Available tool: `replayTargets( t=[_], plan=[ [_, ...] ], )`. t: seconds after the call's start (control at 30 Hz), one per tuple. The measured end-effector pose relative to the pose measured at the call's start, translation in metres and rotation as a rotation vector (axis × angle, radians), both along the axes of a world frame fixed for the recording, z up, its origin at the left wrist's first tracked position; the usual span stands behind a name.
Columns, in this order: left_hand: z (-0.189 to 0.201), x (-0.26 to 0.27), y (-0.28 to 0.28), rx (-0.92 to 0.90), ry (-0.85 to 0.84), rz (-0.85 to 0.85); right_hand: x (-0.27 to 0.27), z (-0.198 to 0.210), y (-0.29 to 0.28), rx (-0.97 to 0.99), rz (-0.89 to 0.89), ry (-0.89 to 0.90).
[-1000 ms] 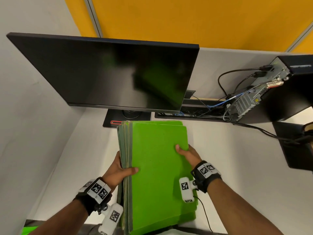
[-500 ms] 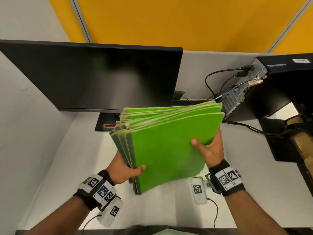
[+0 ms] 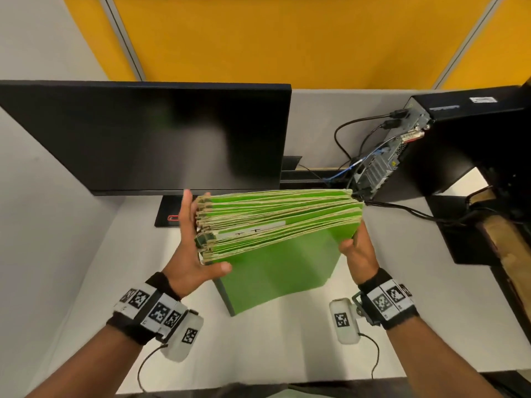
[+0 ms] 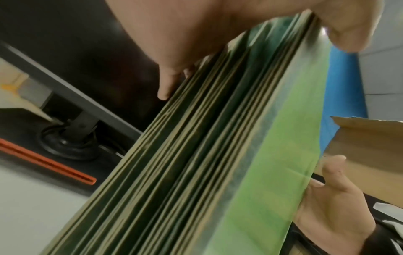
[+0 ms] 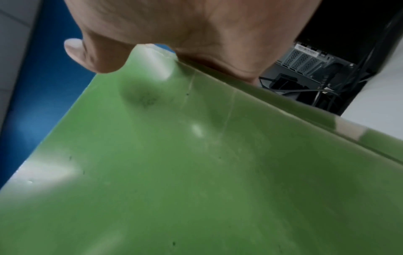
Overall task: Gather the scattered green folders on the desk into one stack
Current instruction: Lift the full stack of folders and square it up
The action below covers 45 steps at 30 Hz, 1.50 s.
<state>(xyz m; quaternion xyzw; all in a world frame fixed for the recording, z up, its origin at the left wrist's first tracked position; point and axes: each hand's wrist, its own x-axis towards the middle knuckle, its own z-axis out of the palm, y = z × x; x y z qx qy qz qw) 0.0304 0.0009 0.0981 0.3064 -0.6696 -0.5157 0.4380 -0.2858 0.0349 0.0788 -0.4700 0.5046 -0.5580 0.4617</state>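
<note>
Head cam: folders [image 3: 275, 225] upright on edge in front of monitor [image 3: 143, 133], left hand [image 3: 191, 254] fingers [image 3: 187, 205] and thumb clamping one end, right hand [image 3: 357, 251] pinching the other; worktop [image 3: 258, 349] contact unclear.

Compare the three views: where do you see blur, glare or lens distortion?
Head view: the wide lens tilts posts of the yellow partition outward; a pale reflection clouds the monitor. Left wrist view: the green folders smear with motion blur. Right wrist view: the folders look soft, with pale glare patches.
</note>
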Motion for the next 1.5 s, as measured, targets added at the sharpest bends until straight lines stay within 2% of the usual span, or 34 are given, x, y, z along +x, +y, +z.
replayTargets(
  t=[0.17, 0.23, 0.33, 0.43, 0.57, 0.73, 0.87, 1.03, 1.13, 1.23, 1.3, 1.4, 1.5],
  plan=[
    [0.01, -0.02, -0.001, -0.403, -0.066, 0.259, 0.003, 0.005, 0.005, 0.001, -0.103, -0.182],
    [0.007, -0.019, 0.003, -0.501, -0.105, 0.287, 0.005, 0.008, 0.007, 0.015, -0.12, -0.249],
    [0.008, -0.012, 0.006, -0.525, -0.244, 0.261, 0.007, 0.019, 0.005, 0.005, -0.107, -0.321],
    [0.012, -0.007, 0.006, -0.481, -0.299, 0.19, 0.007, 0.024, 0.002, 0.028, -0.173, -0.301],
    [0.009, -0.007, 0.008, -0.464, -0.306, 0.177, 0.01, 0.032, 0.003, 0.058, -0.22, -0.222],
    [0.004, -0.014, 0.011, -0.481, -0.24, 0.206, 0.011, 0.04, 0.003, -0.102, -0.221, -0.039],
    [-0.006, -0.024, 0.018, -0.328, -0.062, 0.131, 0.006, 0.033, 0.009, -0.249, -0.143, 0.161],
    [-0.007, -0.02, 0.021, -0.315, -0.12, 0.131, -0.004, 0.026, 0.015, -0.409, -0.101, 0.454],
    [-0.002, -0.02, 0.021, -0.327, -0.165, 0.155, -0.013, 0.028, 0.012, -0.484, -0.036, 0.496],
    [-0.004, -0.025, 0.022, -0.332, -0.099, 0.129, -0.016, 0.027, 0.01, -0.519, -0.025, 0.444],
    [-0.016, -0.022, 0.023, -0.206, -0.042, 0.098, -0.01, 0.021, 0.01, -0.499, -0.062, 0.381],
    [-0.029, -0.011, 0.028, 0.202, -0.106, 0.146, -0.006, 0.011, 0.009, -0.472, -0.095, 0.333],
    [-0.029, -0.008, 0.036, 0.252, -0.204, 0.149, -0.013, 0.012, 0.005, -0.503, -0.111, 0.427]
  ],
)
